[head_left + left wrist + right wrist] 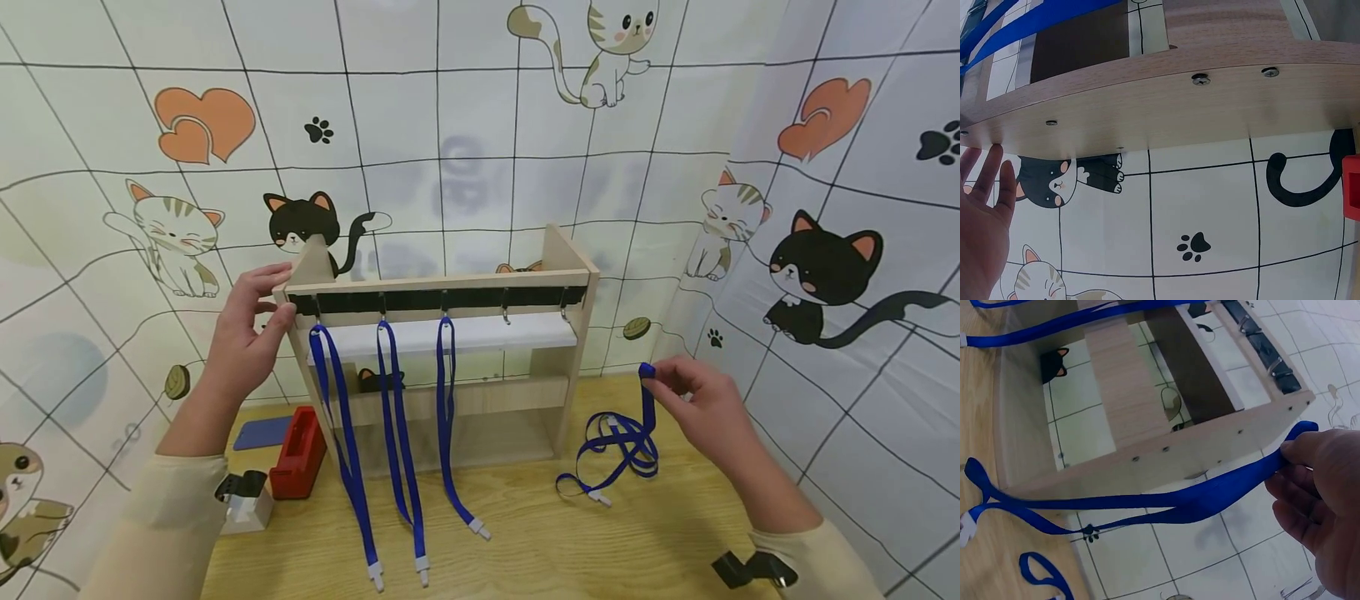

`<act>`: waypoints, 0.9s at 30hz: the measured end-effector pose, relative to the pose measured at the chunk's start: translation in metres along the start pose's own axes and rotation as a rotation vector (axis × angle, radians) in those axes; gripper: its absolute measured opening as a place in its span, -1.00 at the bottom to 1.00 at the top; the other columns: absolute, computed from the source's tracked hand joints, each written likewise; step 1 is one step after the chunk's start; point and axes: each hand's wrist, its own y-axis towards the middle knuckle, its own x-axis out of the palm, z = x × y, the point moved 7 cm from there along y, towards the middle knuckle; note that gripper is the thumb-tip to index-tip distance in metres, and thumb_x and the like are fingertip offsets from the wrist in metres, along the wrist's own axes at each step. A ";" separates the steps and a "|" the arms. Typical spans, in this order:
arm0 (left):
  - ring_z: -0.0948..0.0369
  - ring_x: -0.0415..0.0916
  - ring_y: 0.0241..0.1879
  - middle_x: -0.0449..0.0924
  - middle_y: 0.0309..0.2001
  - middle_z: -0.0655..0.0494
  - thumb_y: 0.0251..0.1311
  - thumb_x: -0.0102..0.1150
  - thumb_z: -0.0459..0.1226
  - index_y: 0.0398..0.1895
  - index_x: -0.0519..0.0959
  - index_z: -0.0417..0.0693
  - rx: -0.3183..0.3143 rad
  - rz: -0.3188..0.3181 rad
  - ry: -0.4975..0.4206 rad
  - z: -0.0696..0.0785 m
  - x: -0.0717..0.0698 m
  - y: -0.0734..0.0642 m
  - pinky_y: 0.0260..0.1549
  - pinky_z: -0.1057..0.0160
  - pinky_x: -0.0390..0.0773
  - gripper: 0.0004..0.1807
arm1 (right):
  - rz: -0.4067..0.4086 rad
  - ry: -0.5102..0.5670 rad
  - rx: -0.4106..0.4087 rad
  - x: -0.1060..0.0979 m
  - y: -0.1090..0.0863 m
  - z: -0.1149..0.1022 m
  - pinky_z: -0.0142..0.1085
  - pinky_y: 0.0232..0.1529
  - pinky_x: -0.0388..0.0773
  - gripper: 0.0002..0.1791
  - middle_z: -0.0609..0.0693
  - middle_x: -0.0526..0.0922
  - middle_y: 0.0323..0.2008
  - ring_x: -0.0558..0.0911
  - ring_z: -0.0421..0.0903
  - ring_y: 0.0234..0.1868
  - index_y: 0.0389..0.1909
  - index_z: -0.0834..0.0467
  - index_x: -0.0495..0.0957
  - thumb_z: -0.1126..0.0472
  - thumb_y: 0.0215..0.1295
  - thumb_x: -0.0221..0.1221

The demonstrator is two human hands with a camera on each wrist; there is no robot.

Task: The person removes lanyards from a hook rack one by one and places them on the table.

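Lanyard (1216, 494): seemed light, limp; best taken by one end, pinched in right grip (697, 408) at four o'clock, with left grip (251, 337) unclenched against rack (517, 396) at nine.

one left hand (247, 337) and one right hand (697, 408), making two. one wooden rack (465, 437), bearing one black strip (472, 300) and five hooks (506, 312). of those hooks, three loaded and two bare. three blue lanyards (442, 417) hung up, one to each loaded hook, with three white clips (479, 527) at the lower ends, one apiece. off the rack, to the right, one loose bunch of blue strap (648, 406), too overlapped for counting single lanyards. left of the rack, one red holder (300, 454), one flat blue piece (262, 433), one white block (249, 515). on the walls (480, 117), in the head view, two heart prints (217, 121), three paw prints (318, 131), two oval prints (637, 328) and at least six cats (825, 250).
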 end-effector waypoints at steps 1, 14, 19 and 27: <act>0.40 0.34 0.47 0.45 0.57 0.04 0.54 0.24 -0.44 0.50 0.49 -0.13 -0.001 0.000 0.001 0.000 0.000 0.000 0.17 0.46 0.40 -0.49 | -0.014 -0.011 0.010 0.001 -0.002 0.003 -0.49 -0.36 0.52 -0.84 -0.07 0.77 -0.30 0.63 -0.27 -0.35 -0.13 0.13 0.75 0.45 0.42 0.43; 0.40 0.34 0.46 0.44 0.57 0.06 0.54 0.25 -0.43 0.52 0.48 -0.08 -0.014 0.002 0.010 -0.001 -0.001 -0.002 0.17 0.47 0.40 -0.47 | -0.184 0.015 0.039 0.041 -0.016 0.040 -0.35 -0.33 0.64 -0.87 -0.09 0.78 -0.28 0.66 -0.23 -0.34 -0.13 0.12 0.76 0.41 0.47 0.41; 0.40 0.33 0.47 0.44 0.57 0.06 0.54 0.24 -0.43 0.52 0.48 -0.08 -0.013 0.002 0.005 -0.002 0.000 -0.002 0.17 0.47 0.40 -0.47 | -0.229 0.038 0.077 0.062 -0.023 0.057 -0.32 -0.37 0.64 -0.88 -0.14 0.76 -0.29 0.66 -0.23 -0.37 -0.15 0.10 0.76 0.40 0.45 0.42; 0.40 0.33 0.47 0.44 0.57 0.06 0.55 0.24 -0.43 0.51 0.48 -0.10 -0.014 0.002 0.001 -0.004 0.001 -0.001 0.18 0.46 0.39 -0.48 | -0.329 0.096 0.168 0.096 -0.036 0.075 -0.31 -0.35 0.62 -0.96 -0.12 0.76 -0.28 0.62 -0.23 -0.36 -0.15 0.14 0.77 0.34 0.50 0.40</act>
